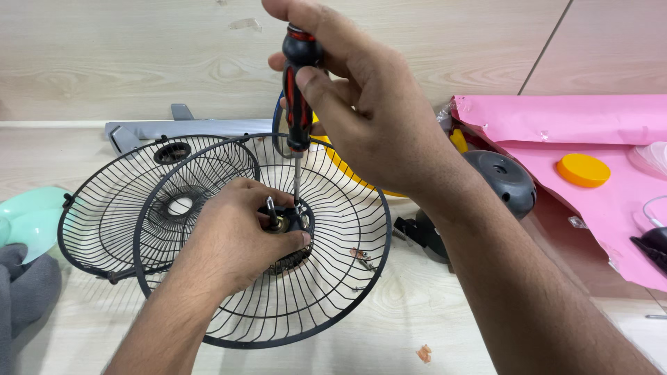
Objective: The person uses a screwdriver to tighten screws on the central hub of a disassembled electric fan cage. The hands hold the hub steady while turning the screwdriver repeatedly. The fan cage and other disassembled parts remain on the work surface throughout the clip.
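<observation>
Both forearms reach in from the lower edge. On the pale wooden table (389,333) lies a black wire fan guard (326,278), dished side up, with the fan motor (288,239) at its middle. The left hand (240,236) is closed around that motor, its fingers wrapped over the hub. The right hand (361,104) grips a red and black screwdriver (297,97) upright, tip down on the motor beside the shaft. A second wire guard (118,201) overlaps the first on the left. Behind lie a grey bar (180,128) and a yellow part; to the right sit a dark round housing (504,177), pink paper (556,114) and an orange lid (582,170).
</observation>
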